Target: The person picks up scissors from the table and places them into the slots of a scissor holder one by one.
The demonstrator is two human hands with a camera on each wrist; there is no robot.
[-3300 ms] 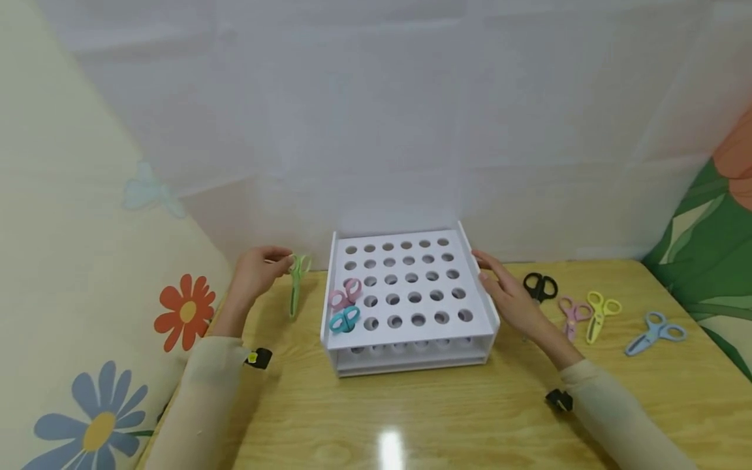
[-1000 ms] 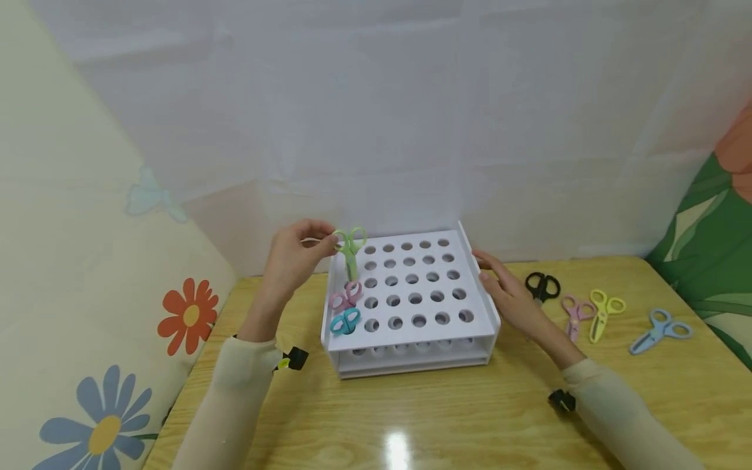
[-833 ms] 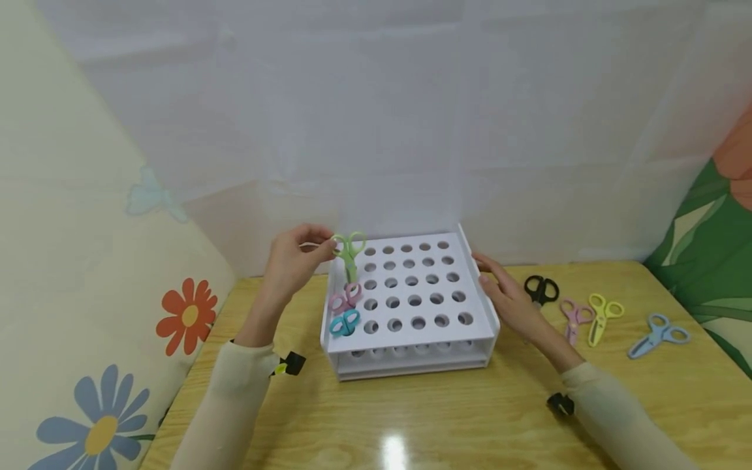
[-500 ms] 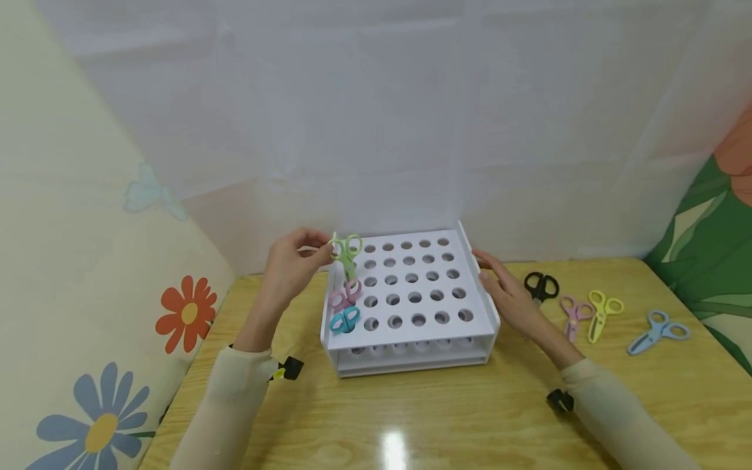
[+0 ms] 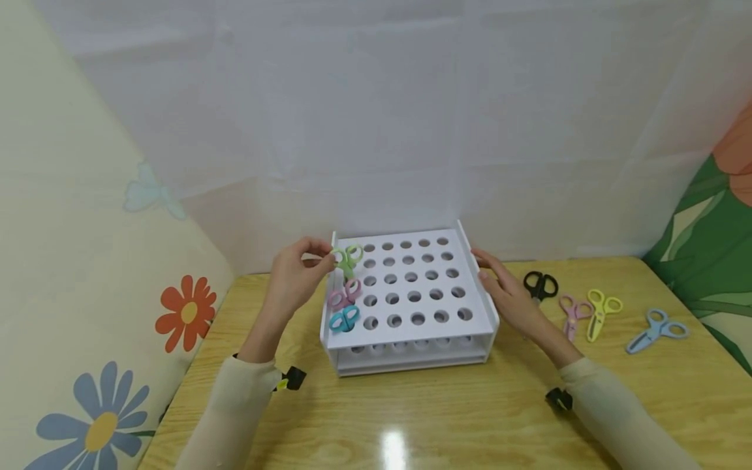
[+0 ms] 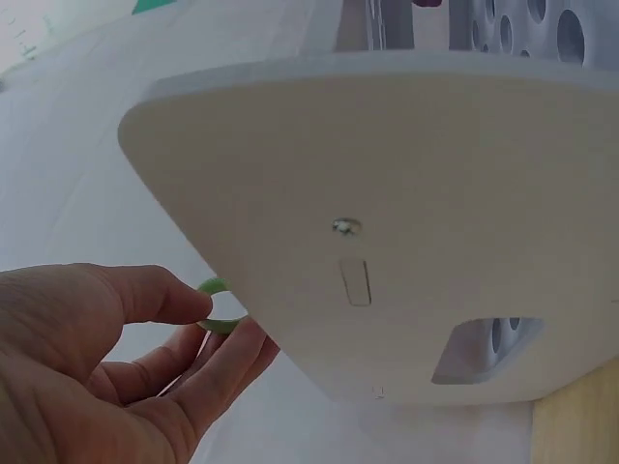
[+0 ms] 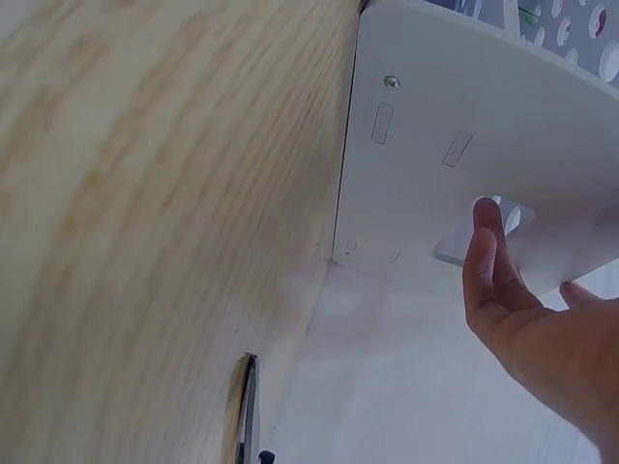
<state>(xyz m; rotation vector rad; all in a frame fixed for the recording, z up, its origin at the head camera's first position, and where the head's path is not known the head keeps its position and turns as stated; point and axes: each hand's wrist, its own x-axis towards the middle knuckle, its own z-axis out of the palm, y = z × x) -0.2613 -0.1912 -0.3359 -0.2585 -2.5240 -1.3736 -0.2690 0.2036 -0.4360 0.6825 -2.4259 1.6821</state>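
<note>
My left hand (image 5: 296,274) pinches one handle loop of the green scissors (image 5: 347,262) between thumb and fingers. Their blades point down into a hole at the back of the left column in the white rack (image 5: 405,335). In the left wrist view a side panel hides most of these scissors, leaving a green loop at the fingertips. Pink scissors (image 5: 346,299) and teal scissors (image 5: 345,318) stand handles-up in front of them, in the same column. My right hand (image 5: 511,300) rests against the rack's right panel, its fingertips at the cutout (image 7: 455,246) in the right wrist view.
On the wooden table (image 5: 329,418), right of the rack, lie black scissors (image 5: 540,287), a second pink pair (image 5: 571,318), yellow scissors (image 5: 598,314) and light-blue scissors (image 5: 649,335). A white cloth backdrop (image 5: 376,130) hangs close behind the rack.
My left hand has carried the green scissors from left of the rack to over its left column, then lowered them into it. The right hand has stayed at the panel.
</note>
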